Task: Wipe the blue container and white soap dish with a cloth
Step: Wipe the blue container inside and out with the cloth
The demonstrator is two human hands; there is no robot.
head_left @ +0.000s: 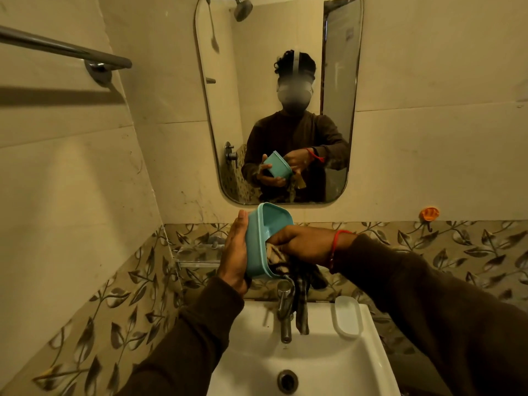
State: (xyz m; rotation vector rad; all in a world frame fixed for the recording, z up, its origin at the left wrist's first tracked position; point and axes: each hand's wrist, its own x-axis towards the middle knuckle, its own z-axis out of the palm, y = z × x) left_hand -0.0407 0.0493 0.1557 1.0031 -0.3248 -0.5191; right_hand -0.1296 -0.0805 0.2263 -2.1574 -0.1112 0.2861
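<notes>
From the head view, the blue container is held up in the air above the tap and the white sink, tipped on its side so that its open mouth faces right, toward the right hand; its long axis runs steeply, from upper right by the mirror down to lower left. The left hand backs it from the left, palm against the outer wall, its fingers lying nearly straight along that wall while the thumb, as far as can be made out, hooks under the lower edge. The right hand reaches in from the right, and its fingers are curled round a bunched checked cloth, pressing the wad into the container's mouth; the loose end of the cloth hangs down past the tap. The right hand is therefore the working one, and the coming stroke likely runs along that long axis inside the rim. The white soap dish lies untouched on the sink's right ledge, nearer the right arm, well below both hands.
</notes>
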